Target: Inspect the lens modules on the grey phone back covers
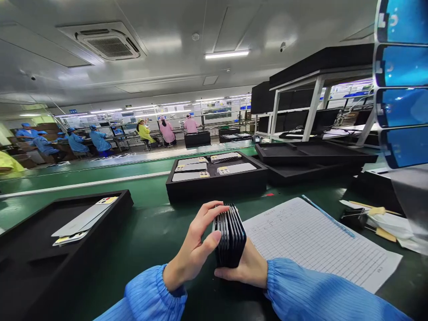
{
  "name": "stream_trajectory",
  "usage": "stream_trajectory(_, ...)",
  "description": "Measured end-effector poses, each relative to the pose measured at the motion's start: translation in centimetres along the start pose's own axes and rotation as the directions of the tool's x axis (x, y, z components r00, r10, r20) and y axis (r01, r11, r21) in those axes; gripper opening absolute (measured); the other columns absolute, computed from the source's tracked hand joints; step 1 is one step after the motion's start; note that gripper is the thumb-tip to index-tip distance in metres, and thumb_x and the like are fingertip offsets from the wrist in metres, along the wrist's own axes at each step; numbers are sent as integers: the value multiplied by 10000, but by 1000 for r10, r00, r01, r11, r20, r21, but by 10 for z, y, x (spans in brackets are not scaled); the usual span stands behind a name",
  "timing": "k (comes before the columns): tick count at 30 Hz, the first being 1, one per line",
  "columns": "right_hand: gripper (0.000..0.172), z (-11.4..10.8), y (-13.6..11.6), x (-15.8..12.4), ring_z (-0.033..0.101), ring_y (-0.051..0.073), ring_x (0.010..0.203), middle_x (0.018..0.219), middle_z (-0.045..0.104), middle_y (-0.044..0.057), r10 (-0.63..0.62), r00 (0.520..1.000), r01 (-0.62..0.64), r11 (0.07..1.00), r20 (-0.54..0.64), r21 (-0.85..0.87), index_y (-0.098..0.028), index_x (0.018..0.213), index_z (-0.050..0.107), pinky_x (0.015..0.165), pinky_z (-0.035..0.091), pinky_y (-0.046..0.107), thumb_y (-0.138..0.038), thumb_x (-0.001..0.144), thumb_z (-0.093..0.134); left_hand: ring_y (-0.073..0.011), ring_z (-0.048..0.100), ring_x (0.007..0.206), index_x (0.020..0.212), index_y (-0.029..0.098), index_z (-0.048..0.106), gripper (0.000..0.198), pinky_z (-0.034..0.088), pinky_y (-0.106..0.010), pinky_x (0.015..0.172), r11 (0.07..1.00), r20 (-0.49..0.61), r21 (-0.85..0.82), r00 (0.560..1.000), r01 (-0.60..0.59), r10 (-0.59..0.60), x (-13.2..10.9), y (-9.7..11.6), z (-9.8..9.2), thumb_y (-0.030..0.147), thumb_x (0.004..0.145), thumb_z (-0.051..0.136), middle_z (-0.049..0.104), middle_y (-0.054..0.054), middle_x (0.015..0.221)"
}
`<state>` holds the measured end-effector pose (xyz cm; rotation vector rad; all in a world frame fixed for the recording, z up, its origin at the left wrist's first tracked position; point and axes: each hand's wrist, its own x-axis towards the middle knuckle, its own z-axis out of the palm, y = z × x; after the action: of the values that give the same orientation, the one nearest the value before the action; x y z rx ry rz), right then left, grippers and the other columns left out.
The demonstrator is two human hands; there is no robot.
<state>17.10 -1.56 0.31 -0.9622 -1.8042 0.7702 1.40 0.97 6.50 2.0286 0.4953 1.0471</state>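
Observation:
My right hand (250, 266) is wrapped round a stack of thin, dark phone panels (231, 243) from below and from the right. The panels stand on edge, side by side, with small gaps showing between their upper edges. My left hand (195, 238) has its thumb and fingers closed on the upper left of the same stack, the fingertips resting along the top. The stack is held above the green table in front of me. The right fingers are mostly hidden behind it.
Black trays with white phone panels stand ahead (217, 192) and at left (110, 223). Right of my hands lie a printed sheet (321, 245), a blue pen (327, 216) and a black clip (354, 218). Blue glossy panels (404, 67) hang upper right. Co-workers sit far back.

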Motion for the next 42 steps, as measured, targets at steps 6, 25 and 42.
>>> stream_trajectory(6, 766, 2, 3, -1, 506, 261, 971, 1139, 472, 71, 1, 1000, -1, 1000, 1, 4, -212, 1208, 346, 827, 440, 424, -258, 568, 764, -262, 376, 1180, 1190, 247, 501, 388, 300, -372, 993, 999, -3, 28, 1000, -16, 16, -1, -1, 0, 372, 829, 433, 397, -55, 1286)
stream_trajectory(25, 783, 1, 2, -1, 506, 275, 974, 1141, 470, 69, 33, 999, -33, 999, -3, -12, -229, 1199, 351, 806, 448, 441, -263, 544, 777, -266, 382, 1173, 1178, 256, 495, 378, 316, -378, 978, 999, -15, 46, 1000, -14, 15, -1, -1, 1, 366, 820, 440, 393, -53, 1284)
stream_trajectory(42, 733, 3, 5, -1, 535, 258, 978, 1116, 521, 72, -2, 1000, 2, 999, 2, 43, -201, 1171, 396, 825, 448, 407, -267, 551, 780, -249, 396, 1143, 1194, 259, 401, 409, 309, -396, 971, 993, -55, 97, 996, -64, 70, -4, -6, 6, 240, 788, 445, 382, -60, 1251)
